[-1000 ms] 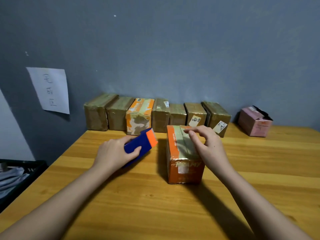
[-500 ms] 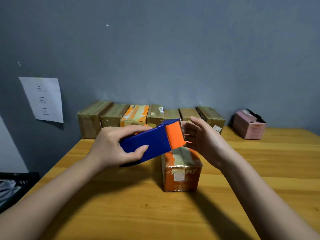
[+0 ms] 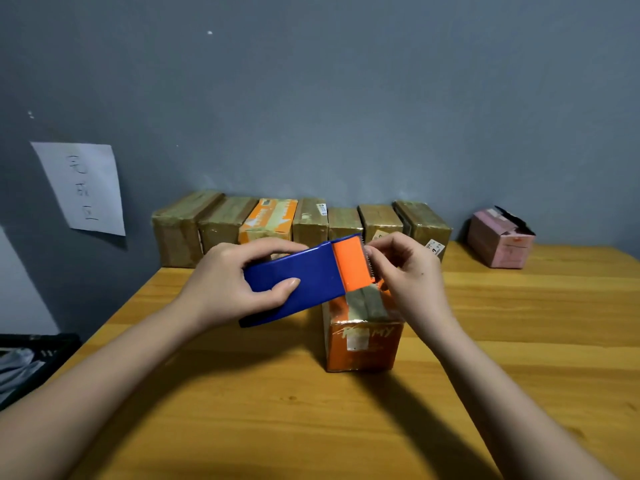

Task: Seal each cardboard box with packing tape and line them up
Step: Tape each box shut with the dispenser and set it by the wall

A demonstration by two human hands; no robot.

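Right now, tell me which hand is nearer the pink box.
Right. The right hand works at the tape dispenser's toothed end, closer to the pink box; the left hand grips the dispenser farther left.

A wooden table [image 3: 242, 427] carries an orange box [image 3: 363, 344], a taped row [image 3: 301, 223] by the wall, and a pink box [image 3: 498, 242].

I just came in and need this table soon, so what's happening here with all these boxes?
A person is taping up cardboard boxes. The left hand grips a blue and orange tape dispenser, held above an orange box on the wooden table. The right hand has its fingertips at the dispenser's toothed edge, apparently picking at the tape end. Seven taped boxes stand in a row along the wall, and a pink box with an open flap sits apart at the right.
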